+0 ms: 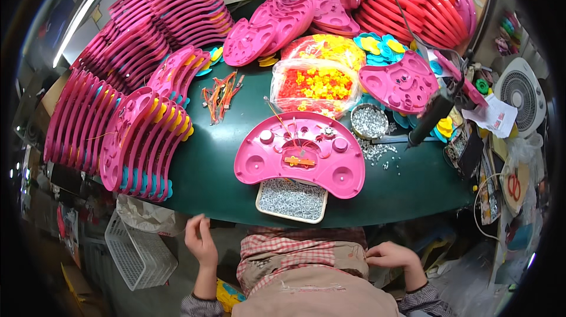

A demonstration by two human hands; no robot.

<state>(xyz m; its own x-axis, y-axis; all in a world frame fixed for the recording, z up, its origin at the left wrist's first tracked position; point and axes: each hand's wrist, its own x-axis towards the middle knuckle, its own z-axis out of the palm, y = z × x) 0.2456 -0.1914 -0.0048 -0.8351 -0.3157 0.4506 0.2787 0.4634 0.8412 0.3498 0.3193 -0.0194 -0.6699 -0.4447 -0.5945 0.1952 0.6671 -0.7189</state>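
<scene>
Between steps, by the look of it: half-round pink plastic shell [299, 155] with orange wires lying on dark green desk [200, 181], untouched. Left hand [200, 240] at seven o'clock, fingers loosely curled, empty; right hand [392, 256] at five o'clock, resting on apron. Next move: reaching up to shell.

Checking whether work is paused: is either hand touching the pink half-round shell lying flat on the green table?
No. The left hand and right hand are both below the table edge, apart from the pink shell.
</scene>
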